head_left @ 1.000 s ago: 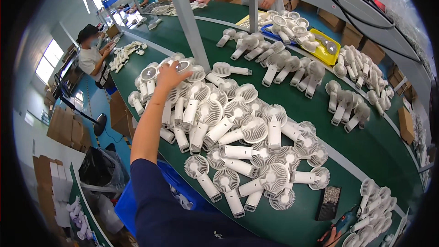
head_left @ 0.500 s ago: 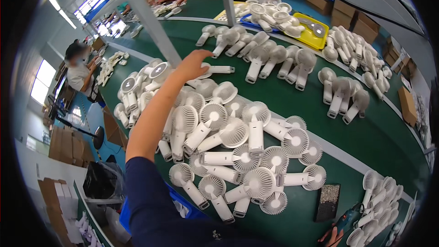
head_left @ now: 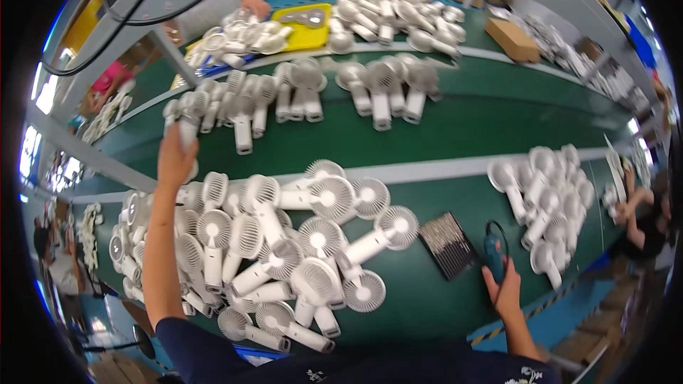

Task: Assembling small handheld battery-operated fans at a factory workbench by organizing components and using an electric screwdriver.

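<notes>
At the far left, my left hand (head_left: 175, 158) is closed round the handle of a white handheld fan (head_left: 192, 105), beside other fans on the green belt. My right hand (head_left: 504, 289) grips a teal electric screwdriver (head_left: 494, 250) at the near right, its cord looping up from it. Left of the screwdriver lies a black tray (head_left: 464, 264) holding many tiny light pieces, probably screws. A big heap of white fans (head_left: 313, 281) spreads over the green table in front of me, between my arms. Another cluster of fans (head_left: 548, 203) lies right of the screwdriver.
Fans stand in groups (head_left: 380, 89) along the belt behind the grey rail (head_left: 427, 172). Beyond are a yellow tray (head_left: 313, 37), more fans and a cardboard box (head_left: 512, 40). A metal post (head_left: 174, 57) rises near my left hand. Other people work across the belt and at both sides.
The view has swung to the right. My left hand has moved from a fan near the rail to the belt and now holds a fan. My right hand and the screwdriver show more fully.
</notes>
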`<act>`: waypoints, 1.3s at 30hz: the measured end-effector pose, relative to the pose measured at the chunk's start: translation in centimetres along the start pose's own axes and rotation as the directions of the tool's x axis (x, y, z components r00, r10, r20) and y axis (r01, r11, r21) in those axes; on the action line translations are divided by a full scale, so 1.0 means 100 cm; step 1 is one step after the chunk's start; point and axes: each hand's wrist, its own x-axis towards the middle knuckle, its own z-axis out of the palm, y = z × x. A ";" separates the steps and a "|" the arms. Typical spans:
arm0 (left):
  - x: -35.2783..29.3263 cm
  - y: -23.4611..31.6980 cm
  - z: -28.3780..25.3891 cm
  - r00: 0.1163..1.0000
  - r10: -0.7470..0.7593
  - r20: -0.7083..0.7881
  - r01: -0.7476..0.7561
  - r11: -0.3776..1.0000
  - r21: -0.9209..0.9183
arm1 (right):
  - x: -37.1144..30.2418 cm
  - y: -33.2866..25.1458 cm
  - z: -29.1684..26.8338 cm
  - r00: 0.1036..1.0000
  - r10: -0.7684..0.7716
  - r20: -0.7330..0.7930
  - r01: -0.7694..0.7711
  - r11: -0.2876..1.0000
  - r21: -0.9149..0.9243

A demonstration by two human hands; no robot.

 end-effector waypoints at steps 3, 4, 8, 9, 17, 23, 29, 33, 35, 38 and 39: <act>0.002 0.069 -0.051 0.973 0.082 -0.214 -0.080 0.997 0.020 | -0.006 -0.005 -0.014 0.986 0.013 -0.167 -0.046 0.980 -0.196; 0.004 0.092 -0.066 0.921 0.171 -0.349 -0.176 0.984 0.018 | -0.012 -0.003 -0.019 0.984 -0.001 -0.176 -0.039 0.973 -0.226; 0.004 0.163 -0.056 0.966 -0.180 -0.183 0.022 0.768 -0.641 | -0.006 0.015 -0.028 0.987 -0.095 -0.128 0.040 0.925 -0.379; -0.002 0.189 -0.058 0.963 -0.251 -0.101 0.095 0.665 -0.741 | -0.005 0.015 -0.029 0.996 -0.019 -0.086 -0.010 0.946 -0.323; 0.036 0.313 0.049 0.840 -0.202 0.504 0.543 0.342 -0.767 | 0.120 -0.087 -0.067 0.859 -0.501 -0.109 0.512 0.846 0.148; 0.101 0.328 0.201 0.672 -0.392 0.628 0.740 0.343 -0.578 | 0.371 -0.116 0.055 0.974 -0.145 0.172 0.144 0.989 0.020; 0.131 0.313 0.255 0.765 -0.245 0.595 0.498 0.811 -0.307 | 0.434 -0.121 0.111 0.954 -0.055 0.295 0.050 0.998 0.025; 0.146 0.346 0.216 0.664 -0.275 0.696 0.651 0.670 -0.356 | 0.429 -0.132 0.091 0.869 -0.023 0.495 -0.204 0.894 0.399; 0.152 0.331 0.251 0.613 -0.256 0.748 0.776 0.375 -0.508 | 0.427 -0.136 0.101 0.853 -0.021 0.521 -0.336 0.743 0.579; 0.151 0.368 0.246 0.508 -0.006 0.862 0.854 -0.132 -0.504 | 0.441 -0.138 0.120 0.853 -0.053 0.520 -0.337 0.704 0.625; 0.150 0.357 0.254 0.552 0.044 0.832 0.823 -0.190 -0.536 | 0.435 -0.150 0.126 0.847 -0.078 0.526 -0.349 0.665 0.661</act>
